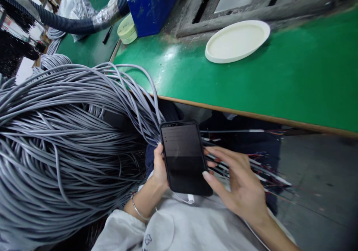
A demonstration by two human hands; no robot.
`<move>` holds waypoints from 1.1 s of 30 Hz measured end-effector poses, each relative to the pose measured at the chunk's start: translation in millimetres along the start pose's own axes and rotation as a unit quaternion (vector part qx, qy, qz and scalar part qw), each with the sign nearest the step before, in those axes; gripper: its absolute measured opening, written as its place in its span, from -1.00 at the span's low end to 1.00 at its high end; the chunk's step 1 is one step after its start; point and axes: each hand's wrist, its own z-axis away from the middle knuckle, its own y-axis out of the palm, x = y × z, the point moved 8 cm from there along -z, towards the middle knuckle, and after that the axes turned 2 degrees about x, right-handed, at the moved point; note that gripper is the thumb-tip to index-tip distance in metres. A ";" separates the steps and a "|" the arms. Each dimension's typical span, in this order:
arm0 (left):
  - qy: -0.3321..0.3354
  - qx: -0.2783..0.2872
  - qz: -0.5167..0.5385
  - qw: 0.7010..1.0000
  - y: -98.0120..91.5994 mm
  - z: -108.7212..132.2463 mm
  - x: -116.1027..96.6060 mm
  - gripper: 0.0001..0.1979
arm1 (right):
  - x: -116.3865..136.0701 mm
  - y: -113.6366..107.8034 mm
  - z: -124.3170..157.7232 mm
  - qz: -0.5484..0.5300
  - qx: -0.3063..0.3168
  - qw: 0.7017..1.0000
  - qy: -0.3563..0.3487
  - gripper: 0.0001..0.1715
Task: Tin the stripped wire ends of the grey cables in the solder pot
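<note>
My left hand (159, 167) grips a black smartphone (184, 157) by its left edge, above my lap, screen dim and facing up. My right hand (237, 184) hovers at the phone's right side with fingers spread; its thumb touches the lower right of the screen. A silver bangle sits on my left wrist. Under the phone and right hand lie thin stripped wire ends (268, 169), red, white and black.
A huge bundle of grey cables (64, 143) fills the left side and drapes over the green table (251, 83). On the table lie a white oval tray (237, 41), a tape roll (127, 29), a blue box (149, 10) and a corrugated hose (69, 21).
</note>
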 end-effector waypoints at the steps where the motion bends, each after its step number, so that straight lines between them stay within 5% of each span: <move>1: 0.000 -0.006 0.003 1.000 -0.5 0.1 0.0 -0.17 | -0.3 -0.1 0.1 -0.002 0.000 1.000 0.002 -0.38; 14: 0.012 -0.021 0.010 1.000 1.1 2.1 -2.0 -0.22 | -0.3 -0.7 -1.2 0.006 -0.008 1.000 -0.001 -0.43; 33: 0.073 -0.142 0.013 0.987 -16.1 6.7 -5.1 -0.45 | 19.9 -3.3 -23.4 0.169 -0.012 0.984 -0.055 -0.41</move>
